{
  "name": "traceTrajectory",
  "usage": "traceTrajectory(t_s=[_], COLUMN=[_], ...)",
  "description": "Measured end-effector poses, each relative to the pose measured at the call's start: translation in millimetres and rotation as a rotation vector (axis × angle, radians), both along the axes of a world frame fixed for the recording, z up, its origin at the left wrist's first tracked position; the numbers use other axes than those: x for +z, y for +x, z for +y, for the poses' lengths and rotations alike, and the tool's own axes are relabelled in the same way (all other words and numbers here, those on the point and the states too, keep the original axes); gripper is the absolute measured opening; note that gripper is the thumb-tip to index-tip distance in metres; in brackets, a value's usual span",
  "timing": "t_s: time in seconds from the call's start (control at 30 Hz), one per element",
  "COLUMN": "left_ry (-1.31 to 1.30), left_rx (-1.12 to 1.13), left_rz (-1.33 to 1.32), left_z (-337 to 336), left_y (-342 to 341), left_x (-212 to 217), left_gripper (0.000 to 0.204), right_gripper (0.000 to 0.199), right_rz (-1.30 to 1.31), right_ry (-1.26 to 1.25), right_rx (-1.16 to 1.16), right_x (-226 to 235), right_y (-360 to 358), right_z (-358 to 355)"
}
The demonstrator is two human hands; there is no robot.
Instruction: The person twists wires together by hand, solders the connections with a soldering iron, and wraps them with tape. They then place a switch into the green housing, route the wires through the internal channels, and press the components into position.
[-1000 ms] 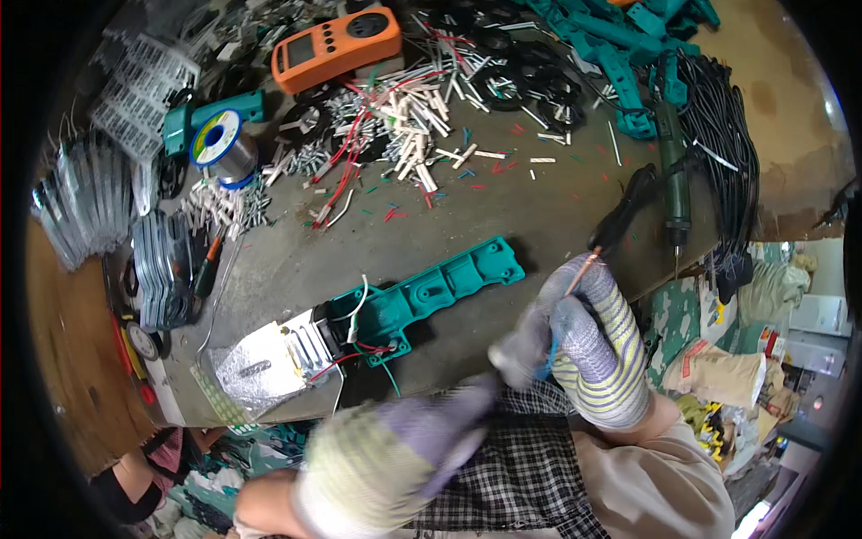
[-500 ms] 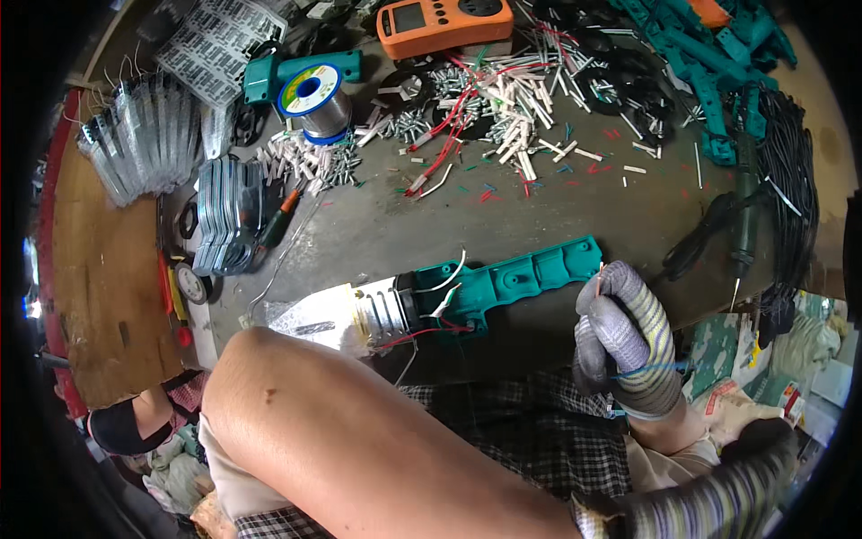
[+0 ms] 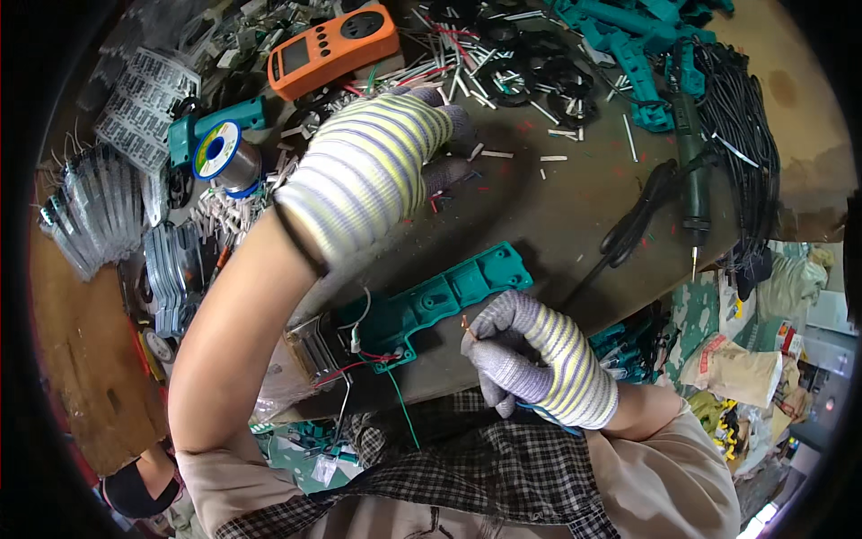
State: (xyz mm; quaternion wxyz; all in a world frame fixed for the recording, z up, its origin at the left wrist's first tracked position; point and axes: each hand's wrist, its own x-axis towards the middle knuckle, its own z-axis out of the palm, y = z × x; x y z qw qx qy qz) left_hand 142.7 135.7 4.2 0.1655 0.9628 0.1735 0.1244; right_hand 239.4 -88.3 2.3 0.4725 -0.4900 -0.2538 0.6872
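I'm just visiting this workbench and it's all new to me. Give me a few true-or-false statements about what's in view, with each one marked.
1. The left hand and right hand both wear striped gloves. True.
2. The left hand is gripping the orange meter. False: the meter lies beyond that hand, not in it.
3. A copper-coloured wire end sticks out from the right hand's fingers. True.
4. The long teal shell is held up in the right hand. False: it lies on the bench.
5. A wire spool stands to the left of the left hand. True.
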Motion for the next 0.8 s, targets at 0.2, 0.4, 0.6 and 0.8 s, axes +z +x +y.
traceTrajectory(t_s=[0.2,0.4,0.6,0.8], left_ry=[0.174,0.143,-0.101,-0.019], left_rx=[-0.001,0.256,0.066,0.111], left_rz=[0.079,-0.432,-0.294,-0.35], left_z=[14,-46,-181,-185], left_y=[13,-26,-106,-103], left_x=[-34,41,30,-1], left_gripper=[0.019,0.015,0.021,0.017], right_gripper=[0.009,0.011,0.014,0.023], right_rz=[0.0,-0.091,-0.391,-0.487], right_ry=[0.024,-0.017,0.257,0.239], right_rx=[-0.024,-0.073,0.028,0.077], right_x=[3,3,-7,0], right_y=[-1,-2,-10,-7], right_z=[-7,-11,-14,-20])
